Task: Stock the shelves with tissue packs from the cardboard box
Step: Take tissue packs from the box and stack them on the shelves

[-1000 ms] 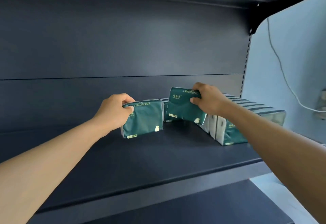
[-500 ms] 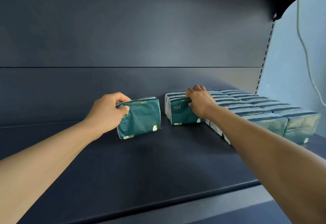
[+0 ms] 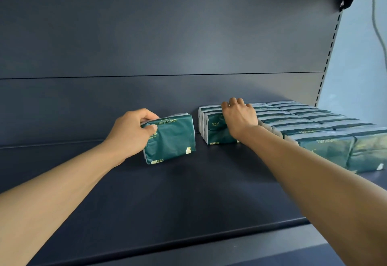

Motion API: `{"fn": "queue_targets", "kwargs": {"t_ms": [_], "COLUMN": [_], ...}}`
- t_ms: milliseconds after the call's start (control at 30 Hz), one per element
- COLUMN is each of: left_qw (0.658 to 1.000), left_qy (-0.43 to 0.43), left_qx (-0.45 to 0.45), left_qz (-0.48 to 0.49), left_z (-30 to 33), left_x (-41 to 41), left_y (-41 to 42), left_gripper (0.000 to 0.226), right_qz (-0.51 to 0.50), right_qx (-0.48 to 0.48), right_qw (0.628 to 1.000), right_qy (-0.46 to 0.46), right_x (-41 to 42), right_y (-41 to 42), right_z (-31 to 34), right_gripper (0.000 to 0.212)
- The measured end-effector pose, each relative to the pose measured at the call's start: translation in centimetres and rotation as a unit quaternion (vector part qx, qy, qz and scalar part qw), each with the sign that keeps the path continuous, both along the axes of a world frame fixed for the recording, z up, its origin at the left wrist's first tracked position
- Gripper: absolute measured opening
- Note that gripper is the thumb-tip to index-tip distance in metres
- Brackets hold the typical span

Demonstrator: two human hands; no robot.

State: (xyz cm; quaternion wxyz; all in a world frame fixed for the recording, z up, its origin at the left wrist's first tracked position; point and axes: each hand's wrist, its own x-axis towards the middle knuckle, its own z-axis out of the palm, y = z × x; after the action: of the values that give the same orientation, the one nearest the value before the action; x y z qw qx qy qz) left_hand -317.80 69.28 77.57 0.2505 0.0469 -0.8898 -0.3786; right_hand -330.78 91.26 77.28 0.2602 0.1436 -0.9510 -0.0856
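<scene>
My left hand grips the upper left corner of a dark green tissue pack, which stands upright on the dark shelf. To its right, my right hand lies over the top of another green pack, fingers curled over its upper edge. That pack stands at the left end of the rows of stocked packs, which run to the right along the shelf. The cardboard box is out of view.
The dark back panel rises behind the shelf. A slotted upright marks the right end, with a pale wall and a hanging cable beyond. Left of the packs the shelf surface is bare.
My right hand lowered its pack from a tilted, lifted pose onto the shelf against the stocked row. The pack in my left hand settled upright on the shelf.
</scene>
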Motion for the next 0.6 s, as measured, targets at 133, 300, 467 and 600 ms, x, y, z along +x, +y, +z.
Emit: {"fn": "queue_targets", "kwargs": {"t_ms": [133,300,467,600], "left_qw": [1.000,1.000,0.997,0.997], "left_qy": [-0.003,0.008,0.028,0.047], "left_qx": [-0.002,-0.005,-0.031,-0.050], "left_qz": [-0.005,-0.030,-0.060,-0.047], "left_z": [-0.4,-0.2,-0.4,-1.5], "left_x": [-0.3,-1.6,-4.6,-7.5], "left_y": [0.9,3.4,8.0,11.0], "left_gripper": [0.019,0.018,0.020,0.022], "right_qz": [0.006,0.029,0.030,0.038], "right_qx": [-0.018,-0.132,-0.161,-0.181], "right_qw": [0.999,0.990,0.986,0.982], "right_qy": [-0.026,-0.027,-0.019,-0.047], "right_x": [0.4,2.2,3.4,3.3], "right_y": [0.2,2.5,6.7,8.7], "right_z": [-0.2,3.4,5.5,5.0], "right_gripper": [0.059,0.059,0.051,0.047]}}
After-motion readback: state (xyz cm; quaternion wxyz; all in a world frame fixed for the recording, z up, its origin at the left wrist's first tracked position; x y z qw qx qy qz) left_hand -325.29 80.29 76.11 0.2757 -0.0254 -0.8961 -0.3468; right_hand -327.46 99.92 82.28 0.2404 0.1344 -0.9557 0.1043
